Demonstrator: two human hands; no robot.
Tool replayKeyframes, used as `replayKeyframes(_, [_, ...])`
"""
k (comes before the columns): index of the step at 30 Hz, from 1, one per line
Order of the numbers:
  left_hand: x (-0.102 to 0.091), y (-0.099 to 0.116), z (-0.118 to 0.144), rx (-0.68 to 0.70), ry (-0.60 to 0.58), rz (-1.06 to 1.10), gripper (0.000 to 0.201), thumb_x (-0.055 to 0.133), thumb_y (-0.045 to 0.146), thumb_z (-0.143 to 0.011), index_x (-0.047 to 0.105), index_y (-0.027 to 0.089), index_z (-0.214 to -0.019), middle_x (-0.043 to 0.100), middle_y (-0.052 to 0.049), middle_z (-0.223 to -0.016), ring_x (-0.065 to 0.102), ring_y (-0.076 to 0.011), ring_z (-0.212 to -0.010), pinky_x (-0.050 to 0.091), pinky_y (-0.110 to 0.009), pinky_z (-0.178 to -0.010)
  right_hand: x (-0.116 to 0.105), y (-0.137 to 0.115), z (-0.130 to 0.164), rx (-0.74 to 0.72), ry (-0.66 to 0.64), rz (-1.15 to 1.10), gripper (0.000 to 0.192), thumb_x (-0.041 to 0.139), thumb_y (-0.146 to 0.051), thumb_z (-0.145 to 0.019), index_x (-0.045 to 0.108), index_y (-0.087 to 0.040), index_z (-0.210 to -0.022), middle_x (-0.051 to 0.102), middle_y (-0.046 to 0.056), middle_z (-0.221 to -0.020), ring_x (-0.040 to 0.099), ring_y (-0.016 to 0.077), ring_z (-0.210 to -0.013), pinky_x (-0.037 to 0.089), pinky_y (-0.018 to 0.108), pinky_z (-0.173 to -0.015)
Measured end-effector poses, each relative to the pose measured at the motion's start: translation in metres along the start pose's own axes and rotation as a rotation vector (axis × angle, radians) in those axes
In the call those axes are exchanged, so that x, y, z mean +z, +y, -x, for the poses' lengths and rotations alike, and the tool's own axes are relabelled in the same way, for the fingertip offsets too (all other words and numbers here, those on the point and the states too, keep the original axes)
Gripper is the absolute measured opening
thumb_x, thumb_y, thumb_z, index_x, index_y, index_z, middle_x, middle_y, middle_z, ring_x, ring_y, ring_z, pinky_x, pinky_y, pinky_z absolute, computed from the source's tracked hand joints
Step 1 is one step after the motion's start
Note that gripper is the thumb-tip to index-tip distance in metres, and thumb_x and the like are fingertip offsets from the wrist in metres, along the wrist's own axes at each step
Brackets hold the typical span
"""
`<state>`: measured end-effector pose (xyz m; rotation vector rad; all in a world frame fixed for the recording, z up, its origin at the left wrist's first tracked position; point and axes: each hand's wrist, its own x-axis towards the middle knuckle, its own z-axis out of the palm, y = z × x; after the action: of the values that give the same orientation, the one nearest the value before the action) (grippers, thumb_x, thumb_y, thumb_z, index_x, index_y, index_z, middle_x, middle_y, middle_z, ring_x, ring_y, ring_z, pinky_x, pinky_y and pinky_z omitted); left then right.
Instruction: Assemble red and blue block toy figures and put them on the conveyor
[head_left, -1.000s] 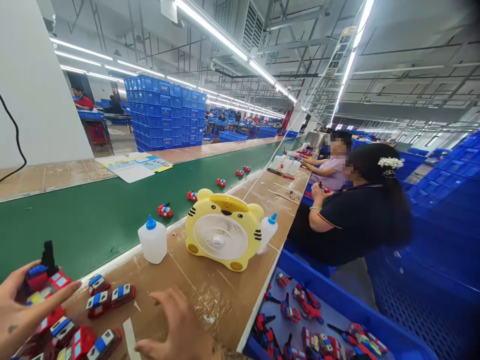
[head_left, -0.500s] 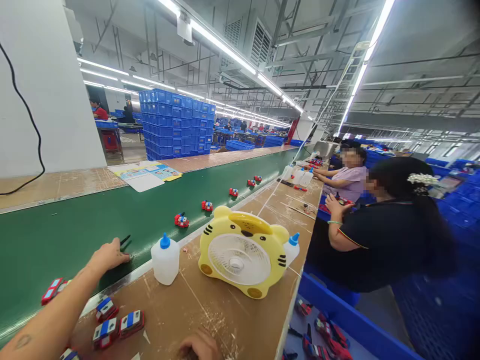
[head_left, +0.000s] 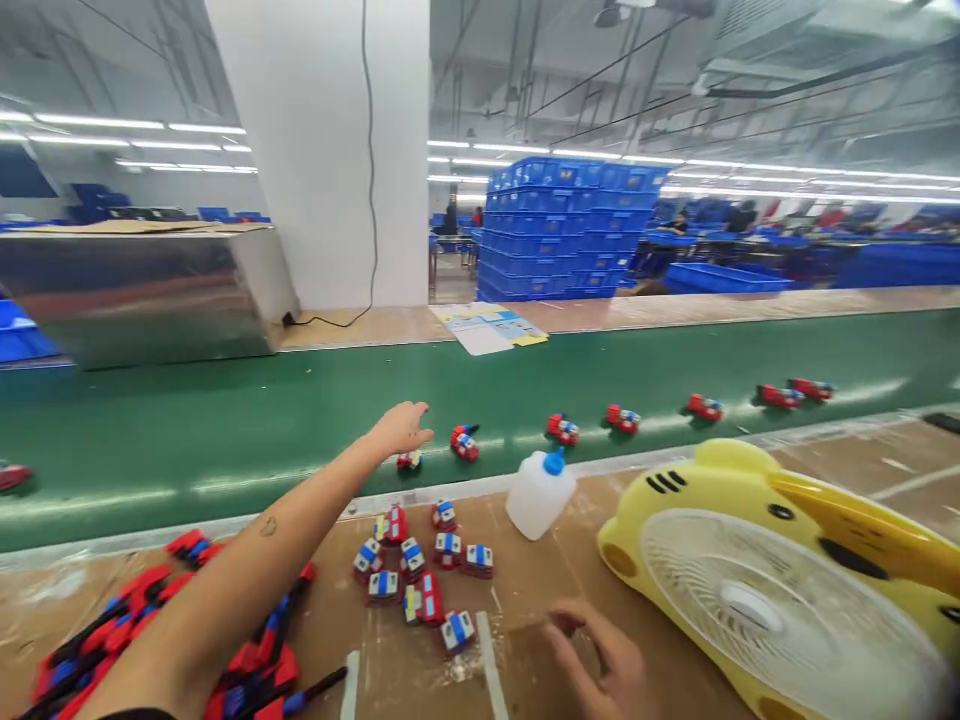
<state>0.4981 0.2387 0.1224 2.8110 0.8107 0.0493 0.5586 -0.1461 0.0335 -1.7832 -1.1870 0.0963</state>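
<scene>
My left hand reaches over the green conveyor belt, fingers apart and nothing visible in them. Just below it lies a small red, white and yellow toy part. To its right, a red toy piece with a black rod rests on the belt. My right hand, slightly blurred, hovers low over the brown worktop, its thumb and finger apart and no object seen between them. Between the hands, several small red-and-white blocks with blue stripes sit in a loose cluster.
A white bottle with a blue cap stands by the belt's edge. At right is a yellow animal-faced fan. Red, blue and black toy parts are piled under my left forearm. Several red toys line the belt; stacked blue crates stand beyond.
The view has swung left, so the co-workers are out of sight. My left hand has come away from the black rod, which now shows on a red toy piece on the belt.
</scene>
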Motion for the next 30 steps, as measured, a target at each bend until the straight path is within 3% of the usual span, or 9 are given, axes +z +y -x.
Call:
replayKeyframes(2, [-0.024, -0.028, 0.036, -0.003, 0.005, 0.002, 0.041, 0.058, 0.034, -0.094, 0.057, 0.013, -0.129, 0.065, -0.012, -0.117, 0.062, -0.0246, -0.106, 0.048, -0.038, -0.092, 0.019, -0.028, -0.049, -0.04, -0.091, 0.033, 0.023, 0.049, -0.038, -0.099, 0.065, -0.022, -0.096, 0.07, 0.003, -0.082, 0.067, 0.0205, -0.076, 0.053, 0.026, -0.07])
replayKeyframes(5, [-0.041, -0.055, 0.106, 0.01, -0.048, -0.011, 0.036, 0.057, 0.031, -0.089, 0.064, 0.013, -0.119, 0.07, -0.012, -0.105, 0.065, -0.0261, -0.097, 0.049, -0.033, -0.084, 0.071, -0.062, -0.139, -0.072, -0.347, 0.259, 0.026, 0.042, -0.025, -0.101, 0.061, -0.019, -0.117, 0.069, 0.007, -0.105, 0.065, 0.0209, -0.095, 0.051, 0.029, -0.086])
replayKeyframes(8, [-0.037, -0.055, 0.184, 0.043, -0.146, -0.022, 0.032, 0.063, 0.028, -0.081, 0.068, 0.019, -0.111, 0.071, -0.008, -0.101, 0.066, -0.0264, -0.094, 0.049, -0.031, -0.081, 0.129, -0.069, -0.219, -0.064, -0.457, 0.356, 0.04, 0.057, -0.016, -0.094, 0.053, -0.016, -0.133, 0.058, 0.015, -0.131, 0.053, 0.0284, -0.122, 0.042, 0.041, -0.104])
replayKeyframes(11, [-0.023, -0.039, 0.259, 0.068, -0.233, -0.022, 0.029, 0.063, 0.027, -0.079, 0.068, 0.021, -0.107, 0.069, -0.009, -0.103, 0.065, -0.0276, -0.095, 0.051, -0.033, -0.082, 0.174, -0.062, -0.26, -0.005, -0.612, 0.459, 0.048, 0.069, -0.032, -0.091, 0.053, -0.016, -0.133, 0.057, 0.014, -0.131, 0.057, 0.0316, -0.116, 0.048, 0.052, -0.096])
replayKeyframes(15, [0.004, -0.025, 0.328, 0.089, -0.297, 0.06, 0.032, 0.063, 0.024, -0.079, 0.065, 0.023, -0.11, 0.066, -0.009, -0.109, 0.063, -0.0294, -0.1, 0.052, -0.035, -0.084, 0.219, -0.064, -0.255, -0.075, -0.726, 0.531, 0.046, 0.065, -0.042, -0.094, 0.054, -0.019, -0.132, 0.054, 0.012, -0.134, 0.056, 0.0312, -0.117, 0.049, 0.053, -0.096])
replayKeyframes(19, [0.027, -0.03, 0.359, 0.167, -0.313, 0.139, 0.04, 0.048, 0.016, -0.087, 0.061, 0.024, -0.124, 0.066, -0.01, -0.111, 0.064, -0.0262, -0.099, 0.051, -0.032, -0.084, 0.248, -0.083, -0.231, -0.24, -0.768, 0.538, 0.034, 0.063, -0.042, -0.095, 0.061, -0.019, -0.12, 0.055, 0.011, -0.132, 0.054, 0.0292, -0.117, 0.048, 0.05, -0.097])
replayKeyframes(22, [0.029, -0.033, 0.376, 0.16, -0.25, 0.189, 0.038, 0.052, 0.024, -0.088, 0.06, 0.024, -0.124, 0.065, -0.009, -0.115, 0.062, -0.0259, -0.1, 0.049, -0.031, -0.083, 0.25, -0.094, -0.226, -0.37, -0.804, 0.505, 0.031, 0.065, -0.042, -0.093, 0.064, -0.018, -0.112, 0.058, 0.009, -0.127, 0.055, 0.0283, -0.115, 0.046, 0.05, -0.098])
replayKeyframes(26, [0.019, -0.022, 0.397, 0.078, -0.191, 0.269, 0.042, 0.064, 0.027, -0.08, 0.059, 0.027, -0.122, 0.064, -0.005, -0.115, 0.06, -0.0246, -0.104, 0.049, -0.031, -0.087, 0.237, -0.101, -0.223, -0.519, -0.867, 0.409, 0.032, 0.069, -0.047, -0.088, 0.068, -0.016, -0.099, 0.06, 0.009, -0.121, 0.053, 0.0278, -0.115, 0.041, 0.048, -0.1])
replayKeyframes(30, [0.018, -0.002, 0.395, -0.029, -0.126, 0.101, 0.025, 0.056, 0.02, -0.087, 0.061, 0.021, -0.111, 0.062, -0.008, -0.113, 0.057, -0.0262, -0.106, 0.048, -0.037, -0.093, 0.234, -0.1, -0.205, -0.539, -0.973, 0.28, 0.039, 0.083, -0.051, -0.068, 0.074, -0.017, -0.086, 0.065, 0.009, -0.105, 0.057, 0.0273, -0.104, 0.044, 0.036, -0.091])
